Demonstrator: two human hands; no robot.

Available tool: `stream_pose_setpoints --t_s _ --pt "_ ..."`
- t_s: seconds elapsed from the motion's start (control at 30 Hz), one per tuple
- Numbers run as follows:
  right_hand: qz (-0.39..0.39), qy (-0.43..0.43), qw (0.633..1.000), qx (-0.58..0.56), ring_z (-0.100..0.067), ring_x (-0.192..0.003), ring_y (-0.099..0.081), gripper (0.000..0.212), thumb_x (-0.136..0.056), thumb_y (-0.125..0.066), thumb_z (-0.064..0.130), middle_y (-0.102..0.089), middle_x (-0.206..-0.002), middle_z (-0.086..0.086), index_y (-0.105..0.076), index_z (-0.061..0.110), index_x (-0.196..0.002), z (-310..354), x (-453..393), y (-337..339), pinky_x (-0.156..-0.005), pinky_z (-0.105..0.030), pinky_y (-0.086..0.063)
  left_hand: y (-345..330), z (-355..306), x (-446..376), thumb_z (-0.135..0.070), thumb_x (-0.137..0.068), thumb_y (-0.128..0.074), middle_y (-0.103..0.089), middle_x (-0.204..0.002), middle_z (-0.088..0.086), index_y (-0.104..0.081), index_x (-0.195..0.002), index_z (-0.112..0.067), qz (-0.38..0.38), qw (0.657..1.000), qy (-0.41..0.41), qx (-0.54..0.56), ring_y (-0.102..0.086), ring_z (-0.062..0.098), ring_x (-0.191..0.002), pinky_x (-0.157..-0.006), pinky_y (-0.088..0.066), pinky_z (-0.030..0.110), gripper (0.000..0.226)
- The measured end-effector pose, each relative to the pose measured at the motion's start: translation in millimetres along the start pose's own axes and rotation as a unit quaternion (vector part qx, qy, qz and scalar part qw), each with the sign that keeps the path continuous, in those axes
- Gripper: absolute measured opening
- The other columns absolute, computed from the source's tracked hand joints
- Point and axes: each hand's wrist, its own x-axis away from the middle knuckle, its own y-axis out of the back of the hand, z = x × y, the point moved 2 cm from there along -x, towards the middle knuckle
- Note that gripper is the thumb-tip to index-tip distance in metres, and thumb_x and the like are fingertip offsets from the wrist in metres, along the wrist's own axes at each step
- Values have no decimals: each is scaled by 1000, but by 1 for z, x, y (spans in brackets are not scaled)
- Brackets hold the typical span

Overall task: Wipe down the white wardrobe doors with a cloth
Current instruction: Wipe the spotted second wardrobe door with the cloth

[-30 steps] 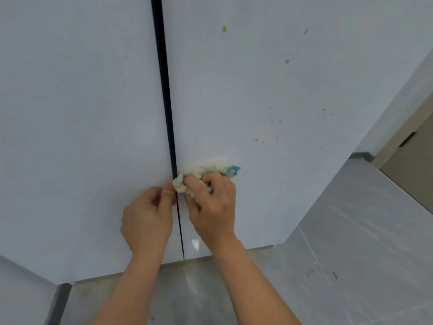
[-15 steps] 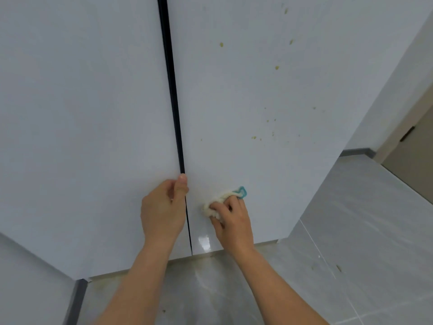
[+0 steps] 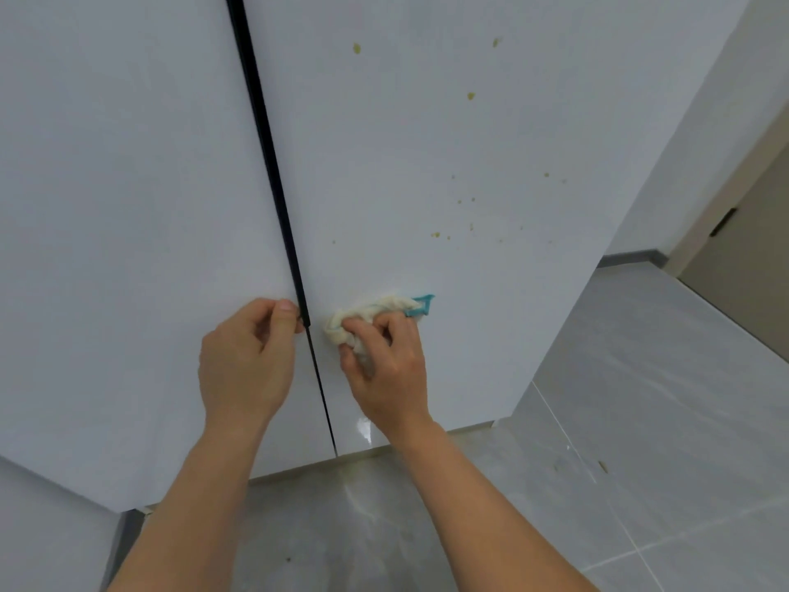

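Two white wardrobe doors fill the view, the left door (image 3: 128,207) and the right door (image 3: 405,143), split by a dark vertical gap (image 3: 273,173). My right hand (image 3: 386,369) grips a bunched cream cloth (image 3: 363,318) with a blue loop and presses it on the lower right door, just right of the gap. My left hand (image 3: 247,356) has its fingers curled at the left door's edge beside the gap, thumb up against the edge. Several yellow-green spots (image 3: 469,96) dot the right door above and to the right of the cloth.
Grey tiled floor (image 3: 640,420) runs below and to the right of the wardrobe. A white wall (image 3: 704,143) stands at the right, with a beige door (image 3: 743,271) beyond it. A small spot lies on the floor (image 3: 603,465).
My right hand and the cloth have moved up the right door from its lowest point half a second ago. My left hand stays at the door edge.
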Motion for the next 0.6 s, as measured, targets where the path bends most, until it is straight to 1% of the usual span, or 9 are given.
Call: stream_pose_setpoints --t_s 0.07,0.17,0.27,0.33,0.37,0.43,0.5,0.53,0.6 --pt "12 12 1000 3 -22 -81 -49 21 -89 -74 16 -52 -90 -8 -75 13 -109 -5 5 -3 -73 -31 -44 -3 -1 0 -45 -97 -52 -73 -78 -14 -70 -82 -32 -7 1000 1 13 -70 13 -75 -79 -58 46 27" --pt "51 48 997 17 -25 -80 -49 18 -90 -73 14 -52 -89 -8 -75 14 -107 -17 28 -15 -73 -33 -45 -7 -5 2 -33 -96 -59 -74 -77 -11 -70 -81 -29 -28 999 12 39 -71 15 -74 -78 -59 44 19" --pt "95 58 993 43 -26 -81 -49 20 -86 -69 7 -53 -91 -7 -74 15 -104 -36 57 -31 -73 -36 -47 -12 -4 5 -38 -93 -56 -72 -77 -10 -69 -84 -26 -61 998 4 27 -70 14 -73 -75 -58 42 20" --pt "136 58 988 45 -26 -82 -49 24 -82 -69 4 -53 -92 -6 -73 17 -102 -49 77 -35 -72 -35 -48 -15 -4 9 -41 -93 -56 -69 -76 -13 -66 -87 -28 -85 996 -6 -8 -66 8 -73 -70 -54 36 18" --pt "164 56 984 50 -26 -83 -48 27 -78 -70 2 -53 -92 -5 -73 17 -101 -60 89 -36 -71 -36 -48 -19 -4 12 -41 -94 -57 -67 -76 -16 -63 -88 -29 -95 995 -11 -25 -63 4 -73 -66 -49 32 14" --pt "226 34 971 68 -26 -86 -48 32 -72 -73 -2 -53 -92 -3 -72 18 -97 -88 115 -35 -66 -38 -51 -24 -3 19 -39 -95 -61 -63 -78 -15 -55 -91 -34 -109 992 -37 -57 -59 6 -71 -63 -39 28 8" --pt "260 -9 961 97 -26 -90 -49 34 -73 -76 -1 -52 -95 0 -71 22 -98 -115 128 -25 -65 -41 -53 -31 -2 22 -37 -94 -63 -61 -83 -12 -51 -94 -34 -114 990 -61 -57 -56 10 -74 -65 -38 28 12" --pt "266 -22 958 105 -26 -91 -50 33 -77 -76 2 -51 -97 1 -70 23 -101 -122 131 -20 -66 -40 -54 -33 2 22 -36 -94 -64 -60 -85 -11 -50 -95 -33 -115 990 -68 -52 -55 12 -76 -67 -39 29 14" --pt "248 -46 963 93 -25 -96 -50 27 -86 -72 10 -52 -103 0 -67 23 -109 -123 131 -10 -69 -37 -53 -36 10 21 -34 -94 -65 -58 -87 -6 -51 -98 -29 -119 988 -82 -54 -55 16 -78 -69 -44 34 15"
